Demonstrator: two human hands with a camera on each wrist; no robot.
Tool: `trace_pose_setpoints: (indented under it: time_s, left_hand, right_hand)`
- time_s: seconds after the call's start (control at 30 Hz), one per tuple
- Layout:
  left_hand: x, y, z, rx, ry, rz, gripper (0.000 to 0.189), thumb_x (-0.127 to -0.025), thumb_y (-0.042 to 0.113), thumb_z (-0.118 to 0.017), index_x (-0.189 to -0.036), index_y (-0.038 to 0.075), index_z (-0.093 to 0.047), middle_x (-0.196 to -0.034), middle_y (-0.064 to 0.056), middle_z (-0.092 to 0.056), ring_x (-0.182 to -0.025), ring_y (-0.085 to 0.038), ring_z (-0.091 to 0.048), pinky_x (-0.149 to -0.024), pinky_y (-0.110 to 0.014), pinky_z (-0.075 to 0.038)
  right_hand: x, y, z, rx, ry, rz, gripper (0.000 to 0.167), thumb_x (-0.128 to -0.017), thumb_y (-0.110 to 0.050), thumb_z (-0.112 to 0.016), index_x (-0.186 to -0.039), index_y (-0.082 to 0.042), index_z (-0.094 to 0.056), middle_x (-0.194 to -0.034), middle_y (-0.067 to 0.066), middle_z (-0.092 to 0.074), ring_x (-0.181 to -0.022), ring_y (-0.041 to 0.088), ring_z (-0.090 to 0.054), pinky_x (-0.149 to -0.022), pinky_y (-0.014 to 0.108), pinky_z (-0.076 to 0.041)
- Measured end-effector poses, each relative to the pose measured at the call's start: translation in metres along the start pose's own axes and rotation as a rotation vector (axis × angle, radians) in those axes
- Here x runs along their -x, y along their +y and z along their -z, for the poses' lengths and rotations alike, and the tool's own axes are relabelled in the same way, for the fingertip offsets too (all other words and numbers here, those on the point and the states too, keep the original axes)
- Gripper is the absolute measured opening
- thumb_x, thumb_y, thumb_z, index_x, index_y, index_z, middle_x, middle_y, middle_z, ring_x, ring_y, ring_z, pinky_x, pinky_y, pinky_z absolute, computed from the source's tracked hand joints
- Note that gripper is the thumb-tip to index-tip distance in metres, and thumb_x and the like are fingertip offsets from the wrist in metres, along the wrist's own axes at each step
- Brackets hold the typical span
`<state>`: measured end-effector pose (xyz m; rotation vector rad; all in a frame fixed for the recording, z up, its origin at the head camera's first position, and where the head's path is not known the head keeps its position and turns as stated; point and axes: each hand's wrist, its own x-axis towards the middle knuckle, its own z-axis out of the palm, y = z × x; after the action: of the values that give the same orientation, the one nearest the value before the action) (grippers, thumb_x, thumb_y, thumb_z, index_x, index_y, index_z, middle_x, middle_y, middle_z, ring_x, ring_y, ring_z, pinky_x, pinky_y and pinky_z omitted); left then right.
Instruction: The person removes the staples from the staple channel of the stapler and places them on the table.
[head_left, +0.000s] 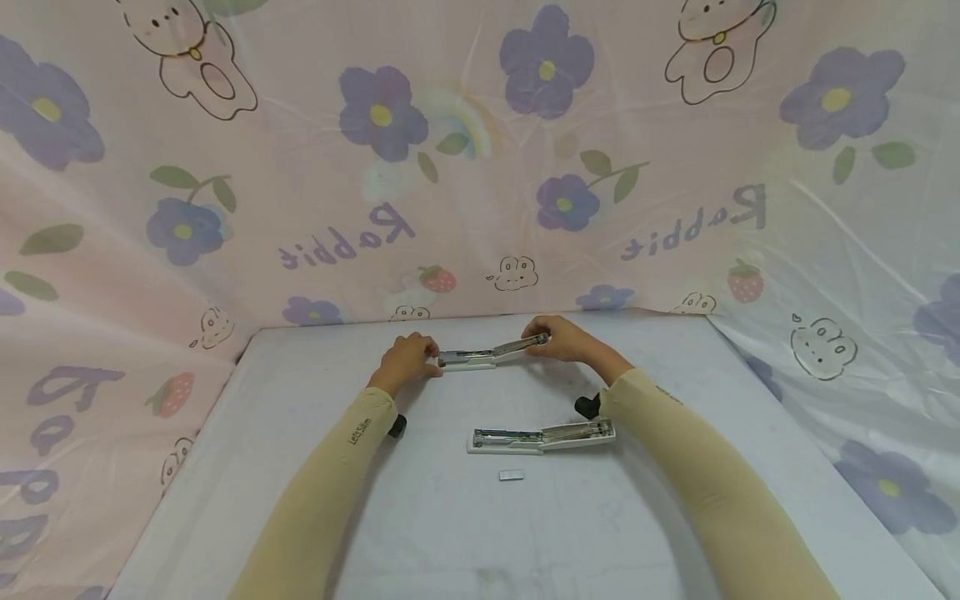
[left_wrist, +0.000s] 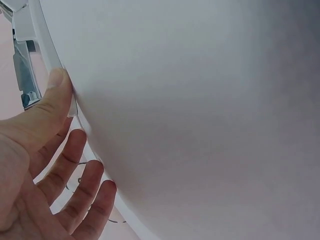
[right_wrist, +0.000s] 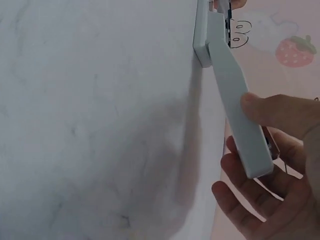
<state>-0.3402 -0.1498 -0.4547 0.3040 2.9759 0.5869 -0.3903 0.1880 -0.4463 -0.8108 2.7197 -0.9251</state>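
Stapler (head_left: 472,360), white and opened out along its hinge, is lying near the far edge of the white table (head_left: 247,417), its base (right_wrist: 201,45) apparently resting on the tabletop and its top arm (right_wrist: 235,95) slanting upward toward the right. The left hand (head_left: 405,364) is pinching the outer end of the base, thumb pressing the near side and the last 3 fingers spreading loosely behind, probably because the base is needing an anchor. The right hand (head_left: 561,337) is gripping the free end of the top arm, thumb lying on the white casing and fingers curling behind, seemingly because the end farthest from the hinge is giving the most leverage. So the 2 hands are working well apart, 1 at each end, and the metal inside is facing up between them, probably for easy viewing. Closer to the person, between the beige sleeves (head_left: 315,483), a 2nd stapler (head_left: 517,439) is lying opened out in much the same way, with neither hand touching it. On its near side a small grey block (head_left: 511,475), perhaps a staple strip, is sitting within what is looking like easy reach
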Motion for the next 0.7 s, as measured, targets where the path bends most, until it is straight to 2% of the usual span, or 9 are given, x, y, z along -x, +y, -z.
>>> trace_pose_setpoints:
  time_s: [0.13, 0.3, 0.53, 0.7]
  left_hand:
    - [0.0, 0.0, 0.0, -0.008, 0.001, -0.003, 0.038, -0.094, 0.026, -0.086, -0.124, 0.007, -0.072, -0.125, -0.011, -0.065, -0.12, -0.035, -0.056, -0.105, -0.054, -0.05]
    - [-0.001, 0.0, -0.001, -0.019, 0.001, -0.003, 0.038, -0.094, 0.027, -0.086, -0.124, 0.007, -0.072, -0.124, -0.011, -0.064, -0.119, -0.035, -0.056, -0.104, -0.054, -0.05]
    - [-0.002, -0.001, -0.001, -0.014, -0.005, 0.001, 0.038, -0.094, 0.027, -0.085, -0.124, 0.007, -0.071, -0.123, -0.011, -0.064, -0.12, -0.035, -0.056, -0.105, -0.055, -0.05]
    - [-0.002, -0.002, -0.002, -0.003, -0.017, -0.002, 0.04, -0.095, 0.028, -0.085, -0.126, 0.007, -0.071, -0.125, -0.011, -0.064, -0.121, -0.035, -0.055, -0.107, -0.055, -0.049]
  right_hand:
    - [-0.001, -0.004, 0.002, 0.021, -0.001, -0.008, 0.032, -0.099, -0.017, -0.079, -0.125, -0.001, -0.07, -0.126, 0.016, -0.074, -0.122, 0.034, -0.067, -0.111, 0.053, -0.048]
    - [-0.002, -0.014, 0.003, 0.003, 0.026, -0.038, 0.036, -0.1, -0.018, -0.078, -0.129, 0.001, -0.068, -0.131, 0.018, -0.071, -0.127, 0.036, -0.065, -0.112, 0.052, -0.049]
    - [-0.009, -0.037, -0.001, 0.015, 0.103, -0.015, 0.032, -0.1, -0.021, -0.079, -0.124, -0.001, -0.07, -0.124, 0.018, -0.07, -0.119, 0.035, -0.064, -0.105, 0.05, -0.052]
    - [-0.016, -0.052, -0.01, 0.006, 0.095, 0.007, 0.031, -0.099, -0.02, -0.08, -0.123, -0.001, -0.072, -0.121, 0.015, -0.07, -0.116, 0.033, -0.064, -0.104, 0.047, -0.052]
